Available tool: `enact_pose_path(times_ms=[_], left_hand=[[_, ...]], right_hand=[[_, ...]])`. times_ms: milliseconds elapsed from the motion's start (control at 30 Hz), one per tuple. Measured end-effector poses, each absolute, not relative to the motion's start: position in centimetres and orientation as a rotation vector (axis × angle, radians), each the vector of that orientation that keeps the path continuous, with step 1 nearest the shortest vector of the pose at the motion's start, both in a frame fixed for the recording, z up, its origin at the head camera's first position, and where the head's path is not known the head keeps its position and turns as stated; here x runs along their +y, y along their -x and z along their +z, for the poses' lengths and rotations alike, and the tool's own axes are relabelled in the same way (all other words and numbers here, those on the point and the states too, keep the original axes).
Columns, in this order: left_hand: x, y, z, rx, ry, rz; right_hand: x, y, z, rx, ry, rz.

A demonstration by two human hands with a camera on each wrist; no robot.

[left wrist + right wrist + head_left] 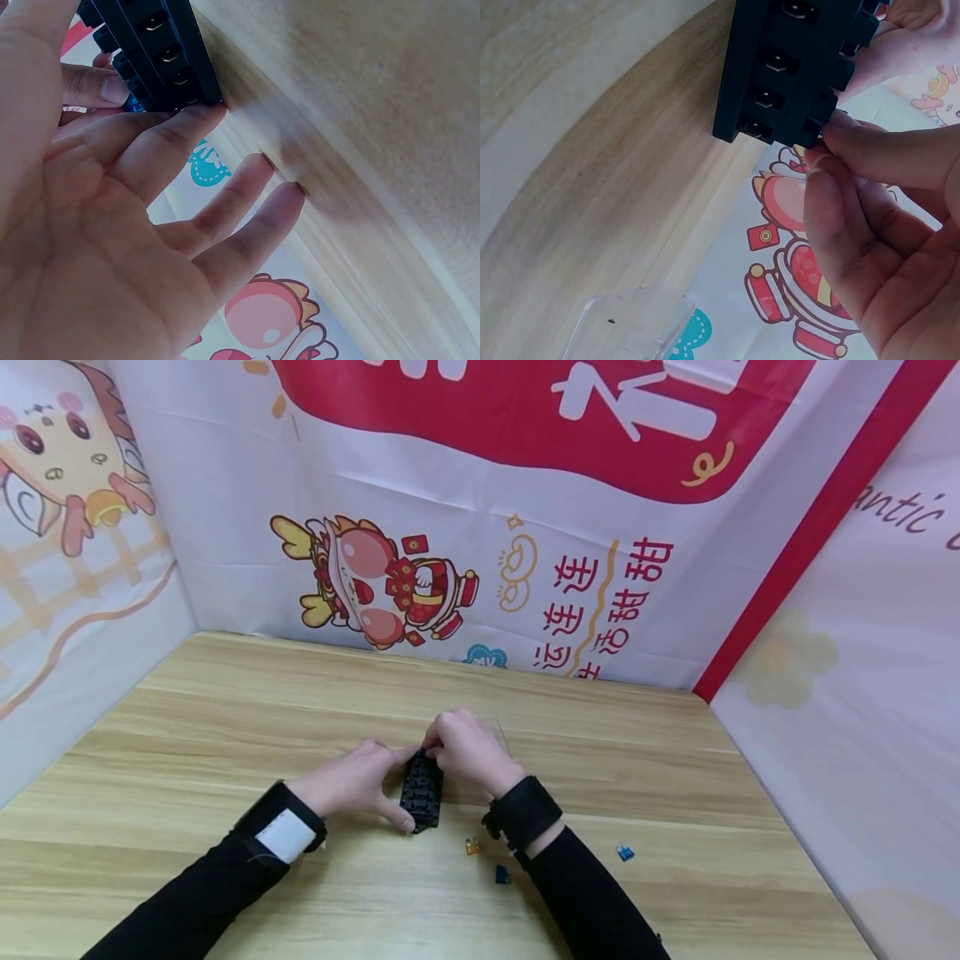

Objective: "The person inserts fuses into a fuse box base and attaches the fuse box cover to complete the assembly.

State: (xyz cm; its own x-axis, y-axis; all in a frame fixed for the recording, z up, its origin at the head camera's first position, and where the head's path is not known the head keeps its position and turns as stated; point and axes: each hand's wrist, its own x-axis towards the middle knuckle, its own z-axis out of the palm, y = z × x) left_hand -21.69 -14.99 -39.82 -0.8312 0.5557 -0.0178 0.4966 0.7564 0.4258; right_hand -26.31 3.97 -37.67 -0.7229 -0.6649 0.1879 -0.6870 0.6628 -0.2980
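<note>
- Cloth hangings [232, 552], the back one lightly creased, rise behind and beside the counter; white ground, a broad red band, cartoon figures and lettering turned sideways.
- The counter [225, 718] has a smooth, pale wood-look surface with long streaky grain.
- Two black sleeves [180, 885] come in from the lower edge, left and right, the forearms slanting inward until the hands meet near the middle of the counter.
- The left hand [356, 781] holds the black block from its left side, thumb at the near end and forefinger at the far end; the other fingers are spread, with gaps between them.
- The right hand [468, 747] is bent over the block's far end, thumb and fingertips pinching a blue piece [135, 103] that is mostly hidden.
- Dark wrist bands [525, 810] wrap both wrists; the left one carries a flat white patch.
- A clear box [630, 322] of thin, see-through plastic lies beyond the right hand.
- The black block [422, 789], apparently hard plastic, is long and narrow between the hands, with rows of notched slots and bits of metal inside its side openings.
- Three small pieces lie loose, well apart from the block's far end: an orange one [472, 846], a dark blue one [502, 875] nearer the viewer, and a brighter blue one [625, 853] right of the right forearm.
</note>
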Motion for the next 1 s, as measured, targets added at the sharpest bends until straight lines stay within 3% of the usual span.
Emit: enact_pose_path(times_ms=[1000], left_hand=[[-14.92, 21.65, -39.62, 2.816, -0.842, 0.606]], right_hand=[[3.72, 26.76, -38.17, -2.814, -1.128, 0.634]])
